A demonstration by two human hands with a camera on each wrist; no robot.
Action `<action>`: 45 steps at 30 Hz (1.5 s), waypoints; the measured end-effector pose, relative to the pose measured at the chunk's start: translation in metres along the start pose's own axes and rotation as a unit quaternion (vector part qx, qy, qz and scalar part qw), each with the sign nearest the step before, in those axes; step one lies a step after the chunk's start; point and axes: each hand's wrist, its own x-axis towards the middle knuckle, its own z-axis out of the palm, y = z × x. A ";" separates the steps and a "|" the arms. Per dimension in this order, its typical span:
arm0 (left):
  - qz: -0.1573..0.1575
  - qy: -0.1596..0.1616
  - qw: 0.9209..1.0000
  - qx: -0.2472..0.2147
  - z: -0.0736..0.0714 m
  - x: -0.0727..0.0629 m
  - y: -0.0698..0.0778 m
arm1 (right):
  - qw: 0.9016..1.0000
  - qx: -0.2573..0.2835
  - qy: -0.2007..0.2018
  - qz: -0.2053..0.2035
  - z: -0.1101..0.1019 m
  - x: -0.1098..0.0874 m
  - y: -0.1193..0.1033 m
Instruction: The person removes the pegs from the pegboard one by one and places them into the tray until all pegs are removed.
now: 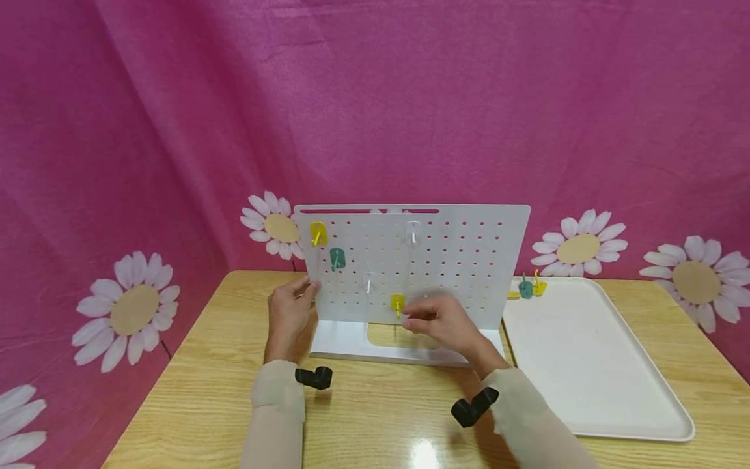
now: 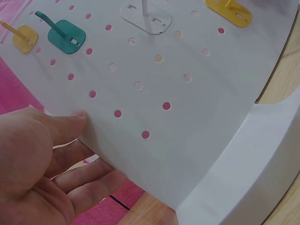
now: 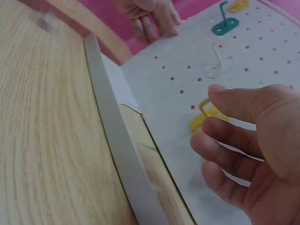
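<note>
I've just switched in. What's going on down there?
A person's left hand grips the left edge of the upright board. Their right hand is close beside the low yellow hook; whether it touches is hard to tell. Also on the board are an upper yellow hook, a green hook and two clear hooks. More hooks are at the far left corner of the tray.

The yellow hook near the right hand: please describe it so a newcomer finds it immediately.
A white pegboard stands on the table. Low on it, beside the right hand, is the yellow hook: the board's lowest, while the upper yellow hook sits near the top left corner.
</note>
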 end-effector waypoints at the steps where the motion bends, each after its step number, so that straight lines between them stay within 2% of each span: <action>1: -0.001 0.000 1.000 0.002 0.000 0.000 0.000 | 1.000 -0.006 0.003 0.000 0.002 0.001 0.000; 7: -0.002 0.002 1.000 0.004 0.001 0.000 -0.001 | 0.999 -0.024 0.015 0.015 0.011 0.004 0.001; 15: 0.003 -0.001 1.000 0.001 0.002 -0.001 -0.003 | 0.999 -0.029 0.027 0.001 0.018 0.008 0.003; 20: 0.006 0.002 1.000 0.002 0.002 0.000 -0.002 | 0.999 -0.030 0.037 0.014 0.018 0.010 0.002; 26: 0.014 0.004 1.000 0.000 0.002 0.001 0.000 | 0.998 -0.032 0.049 0.012 0.016 0.010 0.000; 36: 0.006 -0.004 1.000 0.001 0.000 0.000 -0.001 | 0.997 -0.061 0.046 -0.009 0.007 0.001 -0.009; 45: 0.007 -0.004 1.000 0.006 -0.001 0.000 -0.001 | 0.995 -0.072 0.060 -0.028 -0.017 -0.016 -0.017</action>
